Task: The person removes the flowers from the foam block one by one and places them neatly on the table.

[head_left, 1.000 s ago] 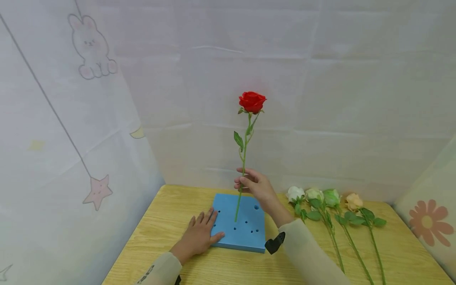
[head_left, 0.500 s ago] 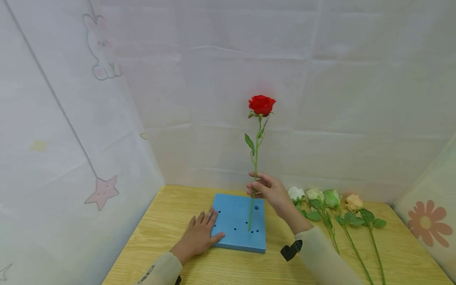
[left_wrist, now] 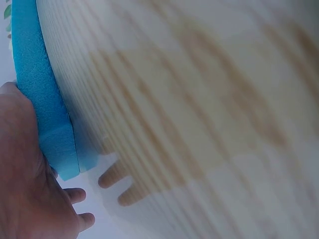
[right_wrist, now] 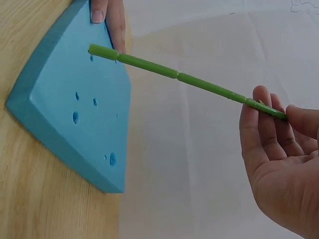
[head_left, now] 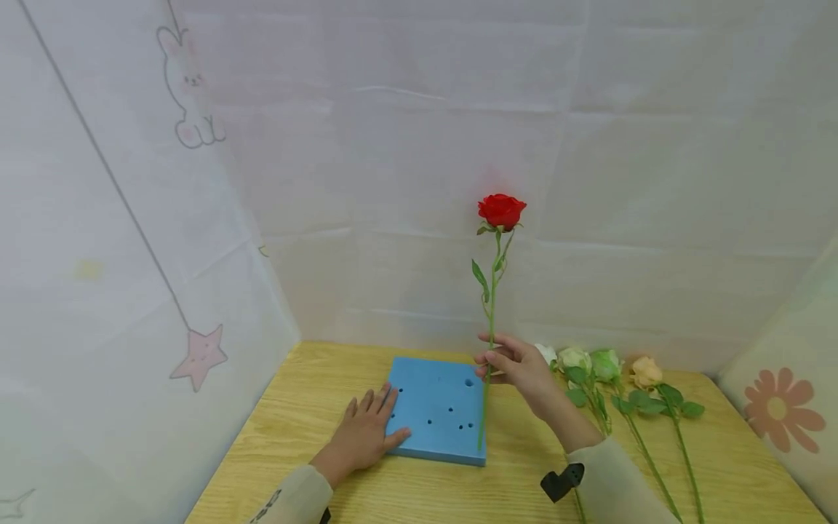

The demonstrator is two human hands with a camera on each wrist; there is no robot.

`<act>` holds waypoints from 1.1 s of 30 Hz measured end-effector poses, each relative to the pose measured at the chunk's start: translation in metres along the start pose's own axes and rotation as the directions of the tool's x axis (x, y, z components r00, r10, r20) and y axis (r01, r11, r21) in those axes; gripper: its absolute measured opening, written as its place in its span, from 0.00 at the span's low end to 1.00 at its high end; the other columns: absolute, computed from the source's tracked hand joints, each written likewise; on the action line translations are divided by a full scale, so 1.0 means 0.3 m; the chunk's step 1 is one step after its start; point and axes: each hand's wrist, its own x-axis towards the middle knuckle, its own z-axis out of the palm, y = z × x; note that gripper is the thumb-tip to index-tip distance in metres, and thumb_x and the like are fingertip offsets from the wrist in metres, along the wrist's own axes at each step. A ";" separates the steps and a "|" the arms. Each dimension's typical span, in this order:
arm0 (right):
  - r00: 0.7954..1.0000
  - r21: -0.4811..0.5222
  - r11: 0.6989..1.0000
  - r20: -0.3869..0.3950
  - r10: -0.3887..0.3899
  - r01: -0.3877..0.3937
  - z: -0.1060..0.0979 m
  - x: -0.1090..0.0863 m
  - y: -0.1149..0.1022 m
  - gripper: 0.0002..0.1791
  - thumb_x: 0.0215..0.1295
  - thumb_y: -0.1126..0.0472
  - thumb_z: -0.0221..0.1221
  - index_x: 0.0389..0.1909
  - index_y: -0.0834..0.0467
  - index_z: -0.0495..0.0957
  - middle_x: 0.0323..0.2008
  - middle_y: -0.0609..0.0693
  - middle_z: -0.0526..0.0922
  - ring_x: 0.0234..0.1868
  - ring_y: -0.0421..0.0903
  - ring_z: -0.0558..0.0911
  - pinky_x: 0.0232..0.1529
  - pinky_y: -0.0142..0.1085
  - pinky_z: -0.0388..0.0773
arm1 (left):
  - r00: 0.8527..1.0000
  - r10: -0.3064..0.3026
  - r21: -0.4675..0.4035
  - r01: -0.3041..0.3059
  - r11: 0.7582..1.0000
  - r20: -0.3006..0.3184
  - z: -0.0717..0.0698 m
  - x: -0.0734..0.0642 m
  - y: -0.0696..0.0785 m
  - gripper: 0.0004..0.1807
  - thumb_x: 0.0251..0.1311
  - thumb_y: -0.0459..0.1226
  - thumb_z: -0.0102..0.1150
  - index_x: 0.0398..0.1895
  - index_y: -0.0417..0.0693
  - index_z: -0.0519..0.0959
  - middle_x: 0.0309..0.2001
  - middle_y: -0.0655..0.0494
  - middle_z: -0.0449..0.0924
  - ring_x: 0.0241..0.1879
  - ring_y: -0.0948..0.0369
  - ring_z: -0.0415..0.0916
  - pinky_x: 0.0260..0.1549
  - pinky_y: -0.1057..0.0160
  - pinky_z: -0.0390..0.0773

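Observation:
My right hand [head_left: 520, 371] pinches the green stem of a red rose [head_left: 502, 212] between thumb and fingers. The rose is upright, its bloom high above the hand. In the head view the stem's lower end overlaps the right edge of a blue foam block [head_left: 432, 440]. In the right wrist view the bare stem [right_wrist: 149, 66] points at the block [right_wrist: 65, 129], its tip apart from or just over the surface; I cannot tell which. Several small holes dot the block's top. My left hand [head_left: 363, 431] rests with spread fingers on the block's left edge, also seen in the left wrist view.
Right of the block, a white rose [head_left: 545, 354], a cream rose [head_left: 574, 359], a green rose [head_left: 606, 365] and a peach rose [head_left: 647, 372] lie on the wooden table [head_left: 294, 415]. A pale cloth backdrop [head_left: 393, 182] hangs behind and at the sides.
My right hand has moved right and a little down with the red rose, its stem end passing from the block's middle to its right edge. The left hand has stayed on the block.

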 end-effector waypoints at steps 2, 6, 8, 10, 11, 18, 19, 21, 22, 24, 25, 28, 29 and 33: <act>1.000 -0.002 1.000 0.008 0.008 -0.008 -0.007 -0.016 0.007 0.25 0.76 0.58 0.58 0.70 0.56 0.71 0.44 0.54 0.87 0.48 0.60 0.86 0.52 0.55 0.82 | 1.000 -0.005 -0.005 0.005 1.000 0.007 -0.003 -0.001 0.001 0.50 0.69 0.72 0.33 0.83 0.49 0.49 0.82 0.47 0.44 0.77 0.37 0.48 0.69 0.29 0.50; 0.999 0.002 0.999 0.014 0.037 -0.037 -0.020 -0.047 0.022 0.25 0.75 0.57 0.59 0.70 0.56 0.71 0.46 0.59 0.86 0.50 0.66 0.84 0.52 0.56 0.82 | 1.000 -0.008 -0.008 0.008 1.000 0.012 -0.008 -0.003 0.003 0.51 0.68 0.73 0.32 0.83 0.49 0.50 0.82 0.47 0.44 0.77 0.37 0.48 0.69 0.29 0.50; 0.999 0.007 0.999 0.020 0.044 -0.044 -0.025 -0.059 0.029 0.26 0.75 0.57 0.59 0.71 0.57 0.70 0.48 0.62 0.85 0.51 0.68 0.83 0.52 0.56 0.81 | 1.000 -0.010 -0.003 0.010 1.000 0.009 -0.009 -0.005 0.003 0.51 0.68 0.73 0.32 0.83 0.49 0.50 0.82 0.47 0.44 0.77 0.37 0.48 0.69 0.30 0.50; 0.999 0.008 0.999 0.026 0.048 -0.048 -0.030 -0.069 0.034 0.26 0.75 0.56 0.58 0.71 0.57 0.70 0.48 0.62 0.85 0.51 0.67 0.83 0.52 0.55 0.82 | 1.000 -0.012 0.005 0.012 1.000 0.004 -0.009 -0.006 0.002 0.50 0.69 0.72 0.33 0.83 0.50 0.49 0.82 0.47 0.44 0.77 0.37 0.47 0.69 0.30 0.50; 0.998 0.007 0.999 0.027 0.050 -0.050 -0.033 -0.075 0.036 0.26 0.76 0.57 0.58 0.71 0.57 0.69 0.48 0.62 0.85 0.50 0.67 0.83 0.51 0.55 0.82 | 1.000 -0.010 0.004 0.010 1.000 0.001 -0.009 -0.006 0.003 0.50 0.69 0.72 0.33 0.83 0.50 0.50 0.82 0.47 0.44 0.77 0.37 0.47 0.69 0.30 0.50; 0.997 0.000 0.997 0.037 0.074 -0.074 -0.056 -0.120 0.046 0.26 0.77 0.58 0.57 0.73 0.57 0.68 0.45 0.55 0.86 0.51 0.66 0.83 0.52 0.55 0.82 | 1.000 0.003 -0.020 -0.003 1.000 -0.004 -0.004 -0.004 0.009 0.49 0.70 0.70 0.37 0.82 0.48 0.51 0.81 0.45 0.45 0.77 0.36 0.48 0.68 0.28 0.50; 0.997 -0.005 0.997 0.040 0.073 -0.073 -0.059 -0.125 0.049 0.27 0.77 0.58 0.57 0.73 0.58 0.67 0.46 0.55 0.86 0.50 0.65 0.84 0.52 0.56 0.81 | 1.000 0.000 -0.019 0.000 1.000 -0.002 -0.002 -0.004 0.008 0.49 0.70 0.70 0.36 0.82 0.48 0.51 0.82 0.46 0.45 0.77 0.36 0.47 0.69 0.28 0.49; 0.996 -0.011 0.997 0.048 0.076 -0.076 -0.068 -0.136 0.053 0.28 0.77 0.58 0.56 0.74 0.59 0.66 0.46 0.56 0.86 0.49 0.61 0.85 0.52 0.54 0.82 | 1.000 -0.003 -0.019 0.003 1.000 0.001 0.001 -0.003 0.006 0.49 0.70 0.70 0.36 0.82 0.49 0.50 0.82 0.46 0.44 0.77 0.36 0.47 0.69 0.29 0.49; 0.995 -0.010 0.997 0.053 0.080 -0.080 -0.073 -0.141 0.056 0.29 0.77 0.57 0.57 0.74 0.59 0.65 0.46 0.56 0.86 0.49 0.61 0.85 0.51 0.54 0.82 | 1.000 -0.003 -0.022 0.003 1.000 0.002 0.000 -0.003 0.006 0.49 0.70 0.71 0.36 0.82 0.48 0.50 0.82 0.46 0.44 0.77 0.36 0.47 0.69 0.29 0.49; 0.994 -0.016 0.996 0.066 0.087 -0.087 -0.083 -0.152 0.062 0.30 0.77 0.56 0.56 0.75 0.61 0.64 0.47 0.56 0.86 0.49 0.61 0.85 0.50 0.51 0.83 | 1.000 -0.003 -0.029 0.003 1.000 0.006 -0.001 -0.003 0.006 0.50 0.69 0.71 0.35 0.83 0.49 0.50 0.82 0.47 0.44 0.77 0.36 0.46 0.69 0.29 0.49; 0.993 -0.019 0.996 0.073 0.092 -0.091 -0.087 -0.157 0.065 0.30 0.78 0.57 0.55 0.75 0.61 0.63 0.47 0.56 0.86 0.49 0.60 0.85 0.50 0.51 0.83 | 1.000 -0.003 -0.031 0.003 1.000 0.007 -0.002 -0.004 0.006 0.50 0.69 0.71 0.34 0.83 0.49 0.50 0.82 0.47 0.43 0.77 0.36 0.46 0.69 0.29 0.49; 0.990 -0.016 0.993 0.086 0.114 -0.113 -0.097 -0.174 0.073 0.30 0.78 0.57 0.55 0.75 0.63 0.62 0.47 0.56 0.85 0.49 0.60 0.85 0.51 0.51 0.83 | 1.000 -0.001 -0.029 0.002 1.000 0.006 0.001 -0.003 0.003 0.51 0.69 0.72 0.34 0.83 0.49 0.49 0.82 0.46 0.44 0.77 0.36 0.46 0.69 0.29 0.49; 0.989 -0.021 0.993 0.088 0.122 -0.120 -0.099 -0.180 0.076 0.30 0.78 0.57 0.55 0.75 0.63 0.62 0.47 0.56 0.85 0.49 0.59 0.85 0.51 0.51 0.83 | 1.000 0.001 -0.026 -0.001 1.000 0.004 0.002 -0.003 0.002 0.51 0.69 0.72 0.33 0.83 0.49 0.49 0.82 0.46 0.43 0.77 0.36 0.46 0.69 0.28 0.48; 0.983 -0.038 0.987 0.092 0.158 -0.155 -0.107 -0.205 0.085 0.31 0.78 0.55 0.55 0.75 0.63 0.61 0.47 0.56 0.85 0.48 0.56 0.85 0.51 0.50 0.83 | 1.000 0.003 -0.022 -0.003 1.000 -0.005 -0.003 -0.002 0.004 0.50 0.69 0.71 0.35 0.82 0.48 0.50 0.82 0.45 0.45 0.77 0.35 0.47 0.68 0.28 0.49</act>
